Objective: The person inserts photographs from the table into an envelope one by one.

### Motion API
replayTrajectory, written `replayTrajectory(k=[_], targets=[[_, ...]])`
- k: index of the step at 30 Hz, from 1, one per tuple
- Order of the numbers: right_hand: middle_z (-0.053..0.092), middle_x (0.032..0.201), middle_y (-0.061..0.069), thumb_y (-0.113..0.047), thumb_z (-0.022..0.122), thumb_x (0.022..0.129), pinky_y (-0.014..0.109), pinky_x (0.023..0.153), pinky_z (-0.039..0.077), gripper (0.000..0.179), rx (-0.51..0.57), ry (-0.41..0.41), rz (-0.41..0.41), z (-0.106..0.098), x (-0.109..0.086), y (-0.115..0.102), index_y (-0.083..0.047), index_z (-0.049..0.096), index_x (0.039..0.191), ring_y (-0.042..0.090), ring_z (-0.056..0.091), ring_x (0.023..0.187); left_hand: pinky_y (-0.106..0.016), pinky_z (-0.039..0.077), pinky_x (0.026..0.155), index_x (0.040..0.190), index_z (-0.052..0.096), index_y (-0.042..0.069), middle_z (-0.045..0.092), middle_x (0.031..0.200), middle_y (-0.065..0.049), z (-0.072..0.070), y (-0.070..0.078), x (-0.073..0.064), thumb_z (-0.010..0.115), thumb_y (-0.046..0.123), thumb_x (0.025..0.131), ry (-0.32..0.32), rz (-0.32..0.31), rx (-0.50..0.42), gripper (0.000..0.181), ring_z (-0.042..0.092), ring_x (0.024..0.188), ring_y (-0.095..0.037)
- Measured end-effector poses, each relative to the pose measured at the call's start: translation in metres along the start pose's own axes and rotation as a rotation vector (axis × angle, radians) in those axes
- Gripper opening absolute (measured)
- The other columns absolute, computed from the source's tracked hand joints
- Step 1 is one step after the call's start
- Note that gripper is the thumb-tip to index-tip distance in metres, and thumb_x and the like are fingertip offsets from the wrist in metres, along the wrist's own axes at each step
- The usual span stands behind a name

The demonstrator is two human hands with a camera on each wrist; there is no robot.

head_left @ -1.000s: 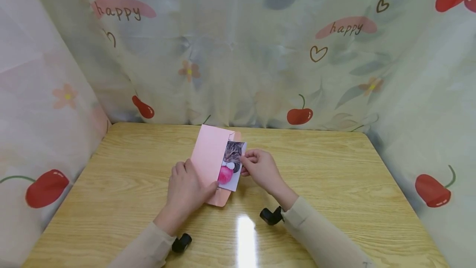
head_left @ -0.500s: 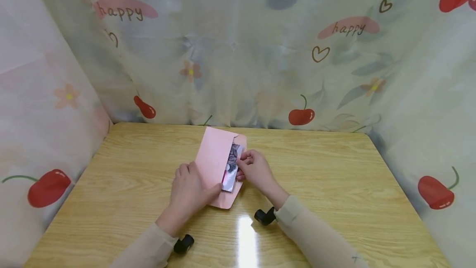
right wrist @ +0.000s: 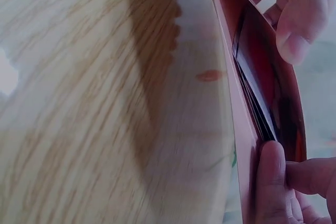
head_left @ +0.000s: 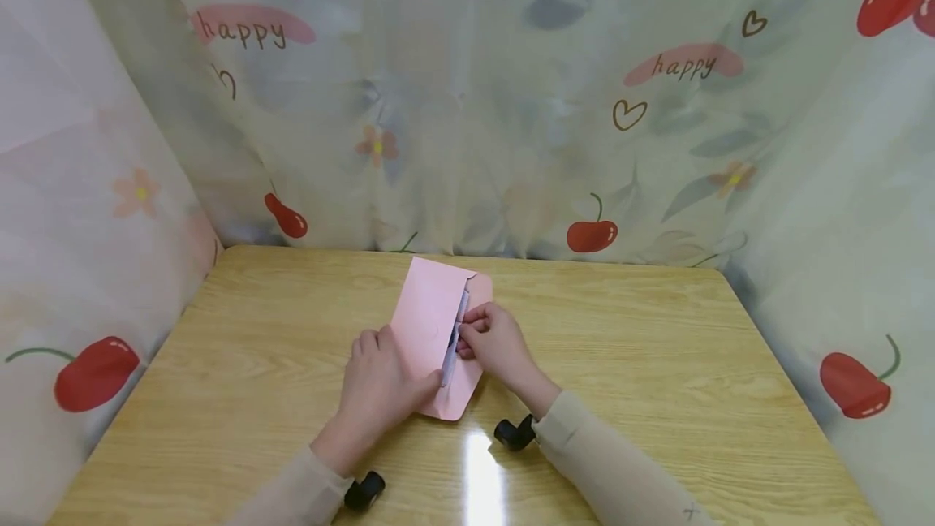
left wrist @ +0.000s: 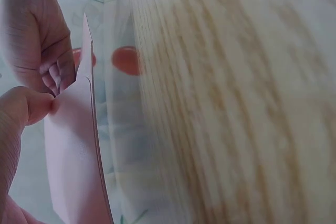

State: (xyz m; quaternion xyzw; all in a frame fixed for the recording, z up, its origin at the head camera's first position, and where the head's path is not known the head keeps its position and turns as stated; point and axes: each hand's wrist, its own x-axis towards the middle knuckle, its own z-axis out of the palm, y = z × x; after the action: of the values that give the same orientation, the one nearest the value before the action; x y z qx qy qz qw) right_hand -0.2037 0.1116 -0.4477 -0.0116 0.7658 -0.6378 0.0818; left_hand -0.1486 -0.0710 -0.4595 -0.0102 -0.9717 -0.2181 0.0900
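A pink envelope is tilted above the table with its flap folded back toward the right. My left hand grips its lower left side, thumb near the opening. A small stack of picture cards sits mostly inside the envelope; only a narrow strip along the mouth shows in the head view. My right hand pinches the cards at that strip, its fingertips right at the mouth. In the left wrist view the envelope stands nearly edge-on and hides the cards.
The wood-grain table lies under both hands, with a bright reflection at its front. A patterned curtain with cherries encloses the back and sides. Black wrist cameras hang at both sleeves.
The picture cards have slid leftward into the envelope, so the cat picture on top is now covered. My right hand moved left with them while my left hand keeps holding the envelope.
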Motion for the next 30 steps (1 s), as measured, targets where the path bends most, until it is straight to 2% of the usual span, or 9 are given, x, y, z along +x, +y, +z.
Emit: replayTrajectory(k=[9,12,15,19,22,26,28,30], targets=[[0.065,0.089,0.019,-0.002,0.058,0.093,0.035,0.065,0.056,0.015,-0.033,-0.004,-0.034,-0.001,-0.005,-0.004,0.006,0.058,0.106,0.027,0.069,0.072,-0.046,0.044,0.078,0.121,0.045,-0.012,0.045,0.108,-0.025,0.0,0.001,-0.001,0.069,0.068,0.066,0.0,-0.001,0.005,0.1,0.045,0.097,-0.036],[0.064,0.09,0.016,-0.006,0.058,0.094,0.034,0.064,0.056,0.015,-0.081,0.0,-0.033,-0.004,-0.007,-0.005,0.002,0.059,0.108,0.026,0.068,0.072,-0.047,0.044,0.078,0.121,0.045,-0.012,0.046,0.108,-0.025,0.0,-0.001,0.001,0.069,0.068,0.066,-0.01,-0.012,0.015,0.1,0.045,0.097,-0.036],[0.063,0.092,0.011,-0.013,0.059,0.095,0.033,0.062,0.055,0.019,-0.173,0.02,-0.077,-0.01,-0.01,-0.007,-0.003,0.06,0.111,0.023,0.068,0.073,-0.047,0.044,0.078,0.121,0.044,-0.012,0.046,0.107,-0.025,-0.001,-0.007,0.005,0.07,0.067,0.066,-0.013,-0.04,0.032,0.1,0.046,0.096,-0.037],[0.062,0.094,0.002,-0.022,0.06,0.095,0.032,0.062,0.053,0.022,-0.375,0.085,-0.179,-0.024,-0.016,-0.006,-0.01,0.061,0.113,0.016,0.065,0.075,-0.049,0.044,0.076,0.117,0.045,-0.013,0.046,0.104,-0.026,-0.005,-0.018,0.011,0.071,0.067,0.066,-0.01,-0.064,0.061,0.099,0.047,0.093,-0.038],[0.064,0.098,-0.001,-0.026,0.062,0.095,0.033,0.065,0.052,0.027,-0.589,0.132,-0.283,-0.038,-0.02,-0.004,-0.012,0.062,0.117,0.014,0.064,0.079,-0.05,0.043,0.072,0.112,0.046,-0.014,0.046,0.099,-0.025,-0.009,-0.026,0.015,0.07,0.067,0.066,-0.018,-0.068,0.082,0.097,0.046,0.09,-0.038],[0.064,0.113,0.007,-0.035,0.061,0.094,0.04,0.079,0.052,0.043,-0.937,0.162,-0.407,-0.053,-0.025,-0.001,-0.008,0.056,0.128,0.023,0.064,0.097,-0.049,0.043,0.071,0.11,0.047,-0.016,0.045,0.098,-0.026,-0.011,-0.037,0.018,0.069,0.068,0.067,-0.07,-0.092,0.127,0.097,0.046,0.09,-0.038],[0.059,0.125,0.013,-0.042,0.058,0.094,0.046,0.088,0.048,0.054,-1.08,0.164,-0.424,-0.058,-0.026,0.003,-0.006,0.051,0.135,0.03,0.058,0.111,-0.049,0.043,0.071,0.111,0.047,-0.018,0.044,0.099,-0.026,-0.012,-0.042,0.018,0.068,0.068,0.068,-0.103,-0.108,0.147,0.098,0.046,0.09,-0.039],[0.051,0.136,0.016,-0.05,0.055,0.094,0.05,0.097,0.041,0.064,-1.175,0.161,-0.403,-0.063,-0.027,0.006,-0.007,0.045,0.14,0.034,0.049,0.123,-0.049,0.043,0.071,0.111,0.047,-0.019,0.044,0.099,-0.027,-0.012,-0.045,0.018,0.068,0.068,0.069,-0.134,-0.121,0.163,0.099,0.045,0.091,-0.039]])
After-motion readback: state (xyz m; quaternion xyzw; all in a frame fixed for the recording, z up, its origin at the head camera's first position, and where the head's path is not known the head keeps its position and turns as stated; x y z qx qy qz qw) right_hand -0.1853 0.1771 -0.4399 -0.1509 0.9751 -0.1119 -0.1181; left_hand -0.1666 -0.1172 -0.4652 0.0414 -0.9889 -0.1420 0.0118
